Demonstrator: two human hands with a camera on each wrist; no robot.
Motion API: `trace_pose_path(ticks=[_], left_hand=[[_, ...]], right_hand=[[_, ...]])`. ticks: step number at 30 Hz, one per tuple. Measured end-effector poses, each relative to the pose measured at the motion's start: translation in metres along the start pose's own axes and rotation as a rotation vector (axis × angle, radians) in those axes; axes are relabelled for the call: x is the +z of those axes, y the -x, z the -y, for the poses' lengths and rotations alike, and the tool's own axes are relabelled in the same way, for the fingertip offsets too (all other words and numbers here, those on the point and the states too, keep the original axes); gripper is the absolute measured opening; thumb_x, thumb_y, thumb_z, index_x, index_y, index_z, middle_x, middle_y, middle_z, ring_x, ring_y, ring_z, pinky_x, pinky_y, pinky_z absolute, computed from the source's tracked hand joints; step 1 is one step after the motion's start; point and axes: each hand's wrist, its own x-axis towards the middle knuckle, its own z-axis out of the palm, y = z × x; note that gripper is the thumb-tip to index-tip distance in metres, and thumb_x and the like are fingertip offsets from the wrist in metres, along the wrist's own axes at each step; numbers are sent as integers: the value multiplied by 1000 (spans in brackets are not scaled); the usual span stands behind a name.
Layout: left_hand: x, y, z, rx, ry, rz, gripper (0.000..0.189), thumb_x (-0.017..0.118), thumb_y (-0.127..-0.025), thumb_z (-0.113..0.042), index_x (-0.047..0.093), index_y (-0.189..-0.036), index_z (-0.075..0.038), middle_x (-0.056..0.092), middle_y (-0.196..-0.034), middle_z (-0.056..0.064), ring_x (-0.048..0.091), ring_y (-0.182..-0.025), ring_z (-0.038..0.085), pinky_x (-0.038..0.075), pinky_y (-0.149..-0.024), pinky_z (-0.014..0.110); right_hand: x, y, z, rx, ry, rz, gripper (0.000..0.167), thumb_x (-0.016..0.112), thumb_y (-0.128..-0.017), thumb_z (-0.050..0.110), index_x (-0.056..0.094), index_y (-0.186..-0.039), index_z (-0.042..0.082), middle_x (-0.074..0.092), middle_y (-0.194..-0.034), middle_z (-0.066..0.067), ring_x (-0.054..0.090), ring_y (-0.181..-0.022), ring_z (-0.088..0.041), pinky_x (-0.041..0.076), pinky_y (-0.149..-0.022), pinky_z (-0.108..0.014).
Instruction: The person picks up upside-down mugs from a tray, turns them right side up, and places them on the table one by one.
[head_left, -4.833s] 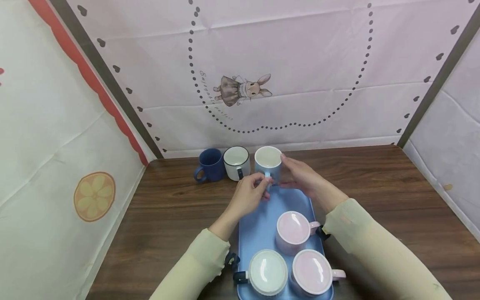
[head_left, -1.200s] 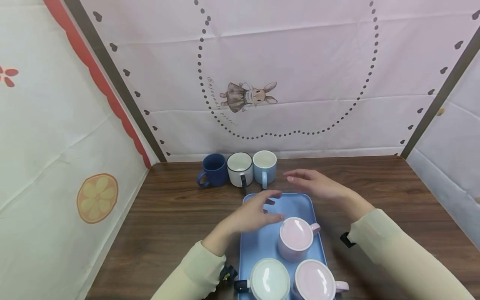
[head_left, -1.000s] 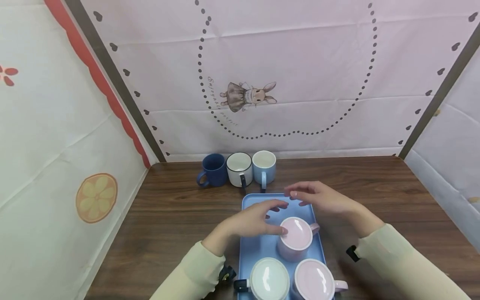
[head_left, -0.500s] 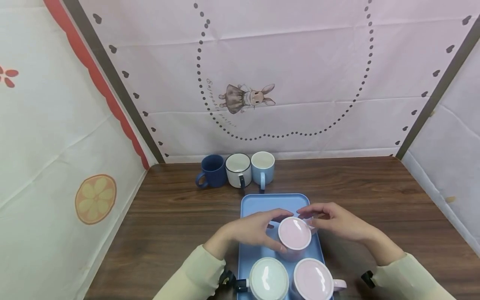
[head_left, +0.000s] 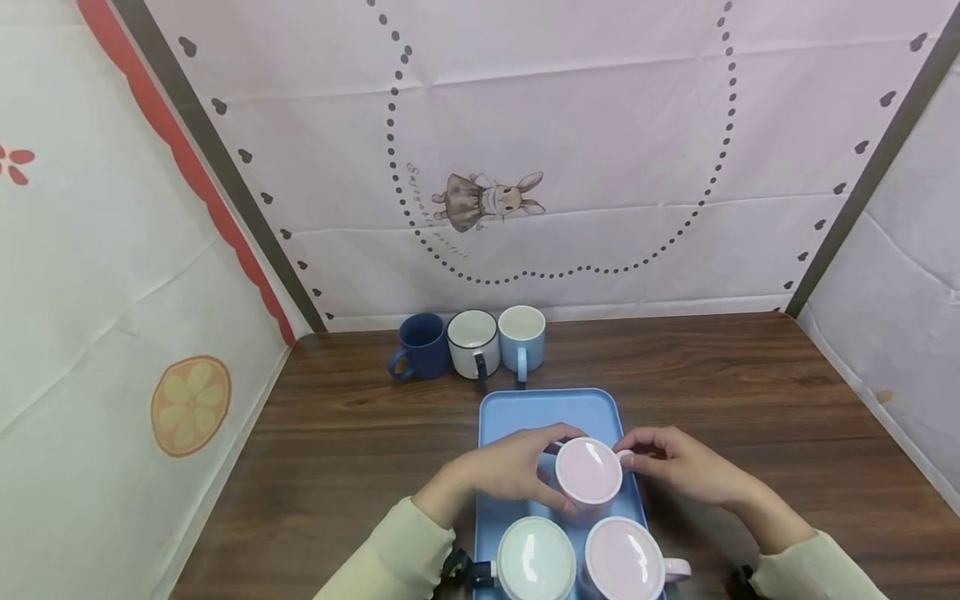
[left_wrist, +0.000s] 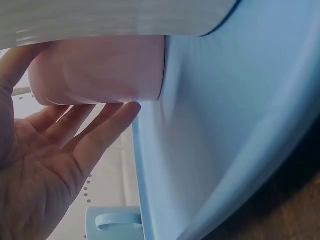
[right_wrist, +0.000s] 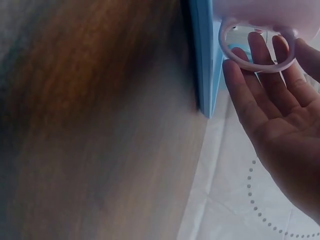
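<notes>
A pale dotted cloth (head_left: 600,125) hangs upright behind your dark wood-grain desk (head_left: 750,375), meeting its far edge. On the desk in front of you lies a light-blue rectangular tray (head_left: 551,407), its far end pointing toward the cloth.

Your left hand (head_left: 510,467) reaches in over the tray and is curled round the side of the farther pink mug (head_left: 589,472), thumb on the near side, fingers on the far side. Your right hand (head_left: 686,467), at the tray's right edge, grips that same mug's handle between thumb and fingers; your right wrist view shows fingers passing behind the loop.

The farther pink mug sits base up on the tray, handle toward your right. Nearer you, also base up, are the nearer pink mug (head_left: 624,557), handle to the right, and a white mug (head_left: 536,558), black handle to the left.

Past the tray's far end, three mugs stand mouth up in a row: navy mug (head_left: 426,346), black-rimmed white mug (head_left: 480,357) and light-blue mug (head_left: 527,348).

Smallest is the held mug's pink handle (right_wrist: 250,65), a slim rounded loop.
</notes>
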Motion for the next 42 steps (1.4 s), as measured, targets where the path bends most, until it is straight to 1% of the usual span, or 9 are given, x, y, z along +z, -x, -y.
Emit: trace_pose_path(ticks=[4, 9, 13, 20, 27, 33, 38, 41, 42], left_hand=[[2, -1, 1, 5, -9, -6, 82, 89, -81, -42, 45, -150, -36, 59, -143, -18, 54, -137, 9, 47, -114, 39], [4, -2, 1, 9, -19, -7, 84, 91, -79, -41, 45, -149, -34, 60, -141, -18, 55, -133, 4, 45, -115, 35], [6, -4, 2, 25, -25, -4, 84, 91, -79, -40, 45, -149, -33, 61, -140, -17, 55, -132, 3, 44, -115, 34], [7, -2, 2, 30, -43, -8, 85, 90, -79, -43, 44, -150, -35, 60, -142, -19, 54, -135, 4, 44, -116, 36], [7, -2, 3, 41, -61, -13, 84, 89, -80, -45, 44, -150, -37, 60, -142, -19, 54, -136, 4, 45, -116, 37], [3, 0, 2, 41, -57, -18, 84, 90, -79, -45, 45, -150, -36, 61, -141, -19, 55, -134, 3, 45, -115, 36], [-2, 3, -1, 48, -48, -30, 84, 90, -78, -46, 46, -149, -36, 62, -139, -20, 56, -132, 3, 45, -114, 34], [-5, 3, -3, 64, -45, -41, 83, 91, -77, -46, 48, -147, -35, 63, -137, -20, 57, -129, 1, 47, -110, 30], [-7, 4, -4, 69, -32, -42, 83, 92, -76, -46, 49, -147, -34, 64, -136, -19, 58, -128, 2, 49, -108, 29]], right_hand=[[2, 1, -1, 8, 5, -14, 19, 58, -107, 21, 71, -118, 13, 73, -113, -6, 65, -104, -14, 55, -91, -21], [5, 3, -2, 20, 19, -30, 20, 58, -107, 23, 71, -118, 13, 72, -113, -5, 64, -104, -15, 54, -90, -21], [7, 4, -2, 26, 22, -41, 20, 58, -107, 24, 70, -118, 13, 71, -112, -6, 64, -103, -16, 54, -90, -21], [9, 3, -5, -27, 27, -61, 14, 58, -107, 21, 68, -114, 15, 69, -106, -3, 64, -100, -25, 53, -88, -22], [11, 3, -6, -51, 21, -78, 12, 58, -106, 19, 68, -112, 15, 69, -104, -2, 64, -98, -23, 53, -86, -22], [10, 2, -4, -52, 47, -89, 13, 59, -106, 22, 69, -111, 17, 70, -104, 0, 64, -99, -20, 54, -87, -23], [8, -1, 0, -57, 69, -104, 13, 60, -106, 23, 70, -111, 18, 71, -104, 2, 64, -99, -14, 55, -87, -23], [7, -2, 3, -66, 73, -112, 13, 60, -106, 23, 71, -111, 19, 72, -104, 2, 66, -98, -16, 55, -87, -23], [6, -3, 4, -67, 71, -115, 13, 60, -106, 22, 71, -111, 19, 72, -104, 2, 66, -99, -18, 56, -87, -23]])
